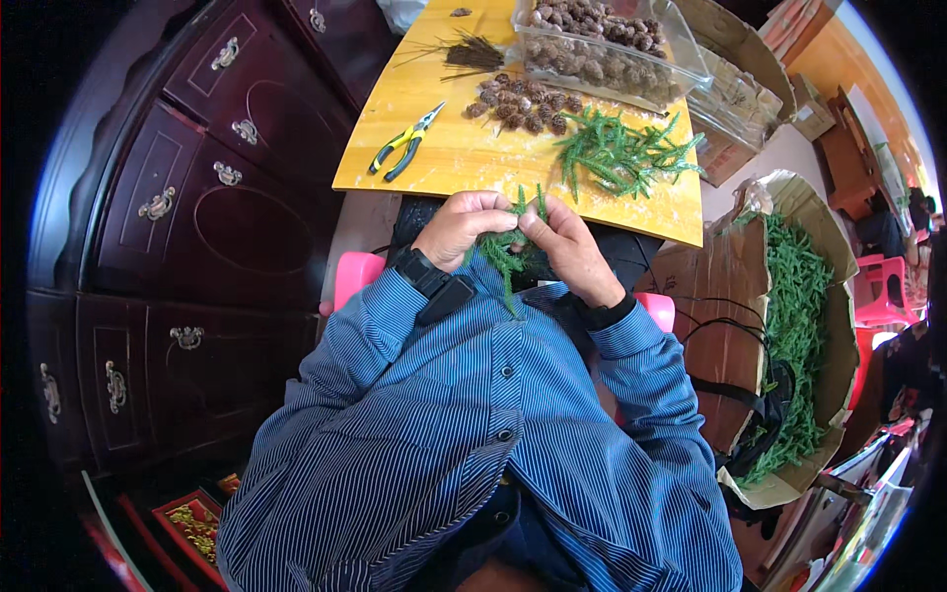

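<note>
Just off the table's near edge, my left hand (pixel 462 225) and my right hand (pixel 570 249) meet thumb to thumb. Both are closed on a green artificial pine sprig (pixel 503 259), whose needled tips stick up between the fingers and hang down below them. The exact pinch point is hidden by the fingertips. On the yellow table (pixel 444 163), a pile of similar green sprigs (pixel 626 156) lies beyond my right hand. Yellow-and-black long-nose pliers (pixel 406 144) rest slightly open beyond my left hand. Several brown pine cones (pixel 523 105) are spread in the middle.
A clear plastic bin (pixel 612 59) of pine cones stands at the table's far right, with a bundle of thin dark wires (pixel 472 53) left of it. On the right, a cardboard box (pixel 838 296) holds many green sprigs. Dark wooden cabinets (pixel 247 227) line the left.
</note>
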{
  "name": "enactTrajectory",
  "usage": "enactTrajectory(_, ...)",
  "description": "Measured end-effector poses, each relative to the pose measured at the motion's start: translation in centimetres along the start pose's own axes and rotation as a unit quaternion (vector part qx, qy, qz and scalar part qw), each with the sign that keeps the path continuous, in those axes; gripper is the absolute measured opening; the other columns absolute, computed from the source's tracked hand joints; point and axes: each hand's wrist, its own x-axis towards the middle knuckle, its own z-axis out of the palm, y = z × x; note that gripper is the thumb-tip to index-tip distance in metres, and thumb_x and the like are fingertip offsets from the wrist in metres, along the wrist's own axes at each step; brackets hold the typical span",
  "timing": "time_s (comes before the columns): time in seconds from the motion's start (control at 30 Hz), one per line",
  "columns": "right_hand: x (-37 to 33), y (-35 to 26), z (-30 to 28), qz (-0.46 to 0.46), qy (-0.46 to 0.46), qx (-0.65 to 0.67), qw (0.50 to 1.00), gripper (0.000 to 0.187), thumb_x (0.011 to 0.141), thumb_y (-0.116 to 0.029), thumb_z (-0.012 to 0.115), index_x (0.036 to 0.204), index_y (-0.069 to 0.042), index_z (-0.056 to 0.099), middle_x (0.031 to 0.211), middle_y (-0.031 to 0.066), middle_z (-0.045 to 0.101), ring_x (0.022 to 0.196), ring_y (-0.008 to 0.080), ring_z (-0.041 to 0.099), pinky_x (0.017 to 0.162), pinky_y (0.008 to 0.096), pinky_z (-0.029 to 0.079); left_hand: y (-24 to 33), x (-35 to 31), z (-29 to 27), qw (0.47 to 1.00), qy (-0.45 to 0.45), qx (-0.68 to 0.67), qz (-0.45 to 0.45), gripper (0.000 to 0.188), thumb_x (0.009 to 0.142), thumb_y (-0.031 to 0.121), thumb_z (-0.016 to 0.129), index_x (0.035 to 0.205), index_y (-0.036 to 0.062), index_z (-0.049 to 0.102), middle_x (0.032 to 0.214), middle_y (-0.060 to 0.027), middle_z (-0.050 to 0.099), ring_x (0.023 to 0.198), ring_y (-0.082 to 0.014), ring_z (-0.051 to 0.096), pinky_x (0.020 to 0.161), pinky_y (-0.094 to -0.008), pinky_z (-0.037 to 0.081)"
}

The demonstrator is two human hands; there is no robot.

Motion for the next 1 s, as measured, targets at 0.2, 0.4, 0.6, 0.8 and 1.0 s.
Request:
enactTrajectory(0.2, -0.2, -1.0, -1.1, 0.053, 0.024, 0.033, 0.998, 0.015, 0.101, -0.022, 0.060, 0.104, -0.007, 0.060, 0.090, -0.0036, 0.061, 0.076, 0.0064, 0.058, 0.071, 0.0217, 0.047, 0.3, 1.4, 0.5, 0.994, -0.006, 0.106, 0.024, 0.009, 0.089, 0.011, 0.067, 0.090, 0.0012, 0.067, 0.079, 0.0029, 0.063, 0.072, -0.0064, 0.059, 0.067, -0.0230, 0.046)
enactTrajectory(0.4, -0.1, -0.4, -3.0, 0.073, 0.100, 0.059, 0.990, 0.013, 0.097, -0.022, 0.063, 0.096, -0.009, 0.061, 0.082, -0.0029, 0.061, 0.073, 0.0070, 0.058, 0.066, 0.0211, 0.045, 4.4, 5.3, -0.2, 0.933, 0.062, 0.341, 0.100, 0.014, 0.086, 0.014, 0.067, 0.096, 0.0041, 0.067, 0.082, -0.0050, 0.067, 0.076, -0.0176, 0.065, 0.070, -0.0315, 0.051)
enactTrajectory(0.6, -0.1, -0.8, -1.9, 0.079, 0.111, 0.114, 0.984, 0.011, 0.096, -0.021, 0.063, 0.097, -0.010, 0.061, 0.083, -0.0035, 0.062, 0.070, 0.0067, 0.060, 0.060, 0.0191, 0.043, 5.6, 10.4, -1.8, 0.650, 0.173, 0.692, 0.261, 0.026, 0.081, 0.017, 0.071, 0.106, 0.0096, 0.068, 0.086, -0.0121, 0.067, 0.080, -0.0289, 0.067, 0.071, -0.0386, 0.053)
enactTrajectory(0.8, -0.2, -1.7, -1.4, 0.097, 0.140, 0.153, 0.974, 0.008, 0.096, -0.018, 0.062, 0.099, -0.010, 0.061, 0.086, -0.0040, 0.062, 0.069, 0.0061, 0.062, 0.053, 0.0170, 0.039, 4.9, 12.0, -3.1, 0.643, 0.161, 0.707, 0.247, 0.022, 0.081, 0.015, 0.070, 0.103, 0.0107, 0.069, 0.085, -0.0111, 0.067, 0.077, -0.0309, 0.066, 0.069, -0.0405, 0.053)
enactTrajectory(1.0, 0.2, -0.4, -2.8, 0.094, 0.150, 0.161, 0.971, 0.008, 0.095, -0.016, 0.063, 0.097, -0.009, 0.060, 0.085, -0.0038, 0.062, 0.069, 0.0080, 0.062, 0.052, 0.0184, 0.038, 5.8, 9.2, -2.0, 0.771, 0.150, 0.562, 0.261, 0.024, 0.082, 0.011, 0.074, 0.105, 0.0074, 0.070, 0.079, -0.0064, 0.066, 0.069, -0.0157, 0.063, 0.064, -0.0289, 0.051)
